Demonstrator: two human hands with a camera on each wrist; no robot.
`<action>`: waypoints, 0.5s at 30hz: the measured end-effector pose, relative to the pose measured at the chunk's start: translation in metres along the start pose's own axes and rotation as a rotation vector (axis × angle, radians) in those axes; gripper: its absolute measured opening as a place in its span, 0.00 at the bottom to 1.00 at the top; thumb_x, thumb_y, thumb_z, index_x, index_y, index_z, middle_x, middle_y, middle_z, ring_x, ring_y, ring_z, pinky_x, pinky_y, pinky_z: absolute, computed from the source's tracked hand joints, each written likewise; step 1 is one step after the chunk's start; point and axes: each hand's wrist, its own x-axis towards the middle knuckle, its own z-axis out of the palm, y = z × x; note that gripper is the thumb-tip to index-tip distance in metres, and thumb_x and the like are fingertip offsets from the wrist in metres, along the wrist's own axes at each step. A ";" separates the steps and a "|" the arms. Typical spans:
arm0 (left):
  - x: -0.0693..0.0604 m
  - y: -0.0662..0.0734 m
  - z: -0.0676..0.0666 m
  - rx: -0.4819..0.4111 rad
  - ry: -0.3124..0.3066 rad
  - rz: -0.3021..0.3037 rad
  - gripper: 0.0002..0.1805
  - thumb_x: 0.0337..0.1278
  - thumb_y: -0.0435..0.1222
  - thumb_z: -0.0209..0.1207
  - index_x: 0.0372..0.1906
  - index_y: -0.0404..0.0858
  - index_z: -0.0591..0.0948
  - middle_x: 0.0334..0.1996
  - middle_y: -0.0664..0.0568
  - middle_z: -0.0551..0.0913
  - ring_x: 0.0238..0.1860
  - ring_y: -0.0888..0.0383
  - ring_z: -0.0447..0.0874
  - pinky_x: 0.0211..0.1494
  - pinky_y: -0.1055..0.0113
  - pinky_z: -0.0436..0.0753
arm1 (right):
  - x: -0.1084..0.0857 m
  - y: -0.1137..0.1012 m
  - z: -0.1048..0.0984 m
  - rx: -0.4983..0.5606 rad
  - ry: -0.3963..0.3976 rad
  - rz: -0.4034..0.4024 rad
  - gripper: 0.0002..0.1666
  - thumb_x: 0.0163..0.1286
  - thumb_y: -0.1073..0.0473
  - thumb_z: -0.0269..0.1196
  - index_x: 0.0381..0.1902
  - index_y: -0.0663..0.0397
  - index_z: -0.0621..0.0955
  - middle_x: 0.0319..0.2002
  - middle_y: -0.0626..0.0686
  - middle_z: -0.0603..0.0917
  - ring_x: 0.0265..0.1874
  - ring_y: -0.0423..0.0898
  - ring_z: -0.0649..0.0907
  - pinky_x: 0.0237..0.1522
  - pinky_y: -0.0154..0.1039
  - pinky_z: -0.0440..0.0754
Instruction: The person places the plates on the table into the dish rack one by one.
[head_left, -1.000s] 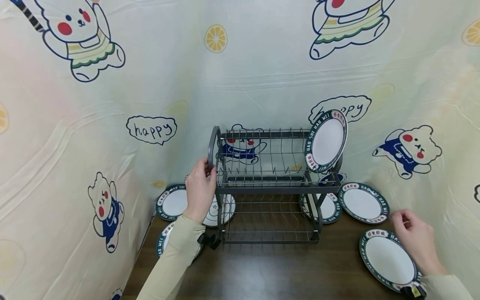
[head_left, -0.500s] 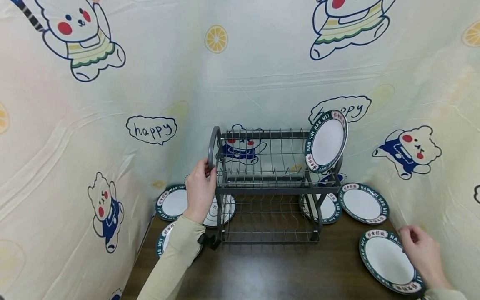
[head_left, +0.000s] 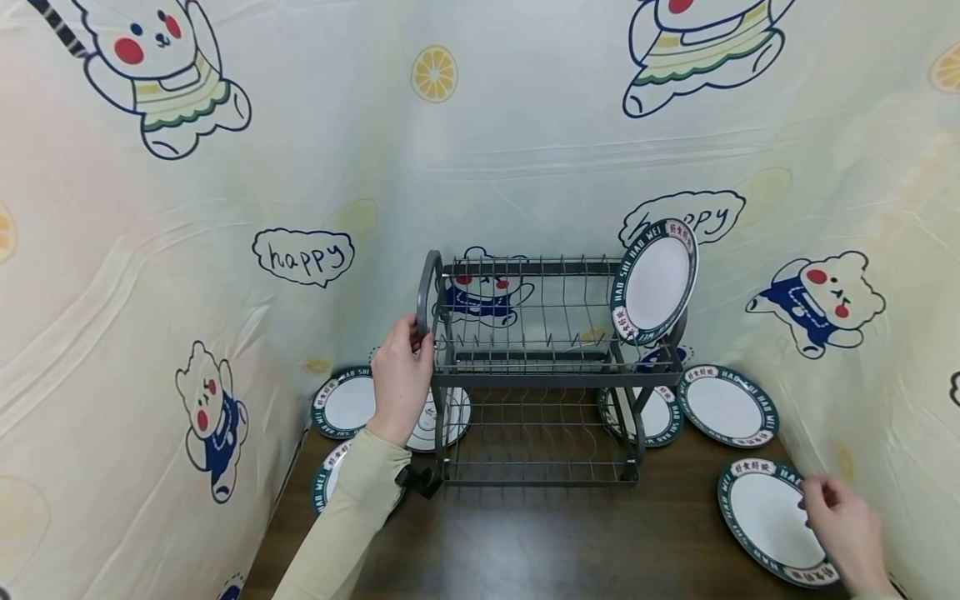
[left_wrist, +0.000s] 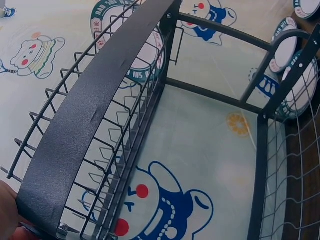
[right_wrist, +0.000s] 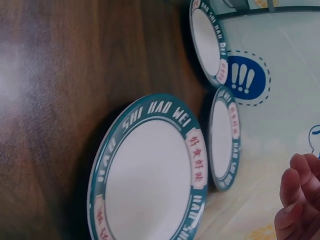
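My left hand [head_left: 401,383] grips the left side handle [head_left: 427,287] of a dark two-tier dish rack [head_left: 555,381]. In the left wrist view, a bit of that hand shows at the lower left beside the broad handle [left_wrist: 75,130]. One white plate with a green lettered rim [head_left: 656,287] stands tilted at the right end of the upper tier. My right hand [head_left: 847,525] holds nothing. Its loosely curled fingers are by the right rim of the nearest plate [head_left: 772,521], which lies on the table. The right wrist view shows these fingers [right_wrist: 292,187] apart from that plate [right_wrist: 150,180].
Two more plates lie at the back right, one beside the rack [head_left: 727,406] and one partly behind it [head_left: 658,414]. Several plates lie at the left, including one at the back [head_left: 345,404]. A patterned sheet [head_left: 525,183] surrounds the brown tabletop [head_left: 525,542].
My right hand has moved a little toward me and right, from near the back plate to the near plate's right rim. The left hand and rack have stayed put.
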 end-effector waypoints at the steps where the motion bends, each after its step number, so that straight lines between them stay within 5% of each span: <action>1: 0.000 0.000 0.000 0.000 0.001 0.000 0.13 0.70 0.28 0.62 0.56 0.29 0.79 0.47 0.37 0.87 0.46 0.41 0.90 0.52 0.48 0.89 | 0.001 0.002 0.000 -0.002 -0.009 0.010 0.24 0.81 0.54 0.47 0.48 0.71 0.81 0.28 0.54 0.85 0.19 0.38 0.76 0.20 0.36 0.72; 15: 0.000 -0.001 0.001 0.004 0.007 0.004 0.13 0.70 0.28 0.62 0.56 0.28 0.79 0.47 0.36 0.87 0.46 0.41 0.90 0.51 0.49 0.89 | -0.001 0.030 0.002 -0.034 -0.052 0.098 0.26 0.80 0.53 0.45 0.46 0.72 0.80 0.27 0.54 0.85 0.20 0.41 0.77 0.22 0.36 0.71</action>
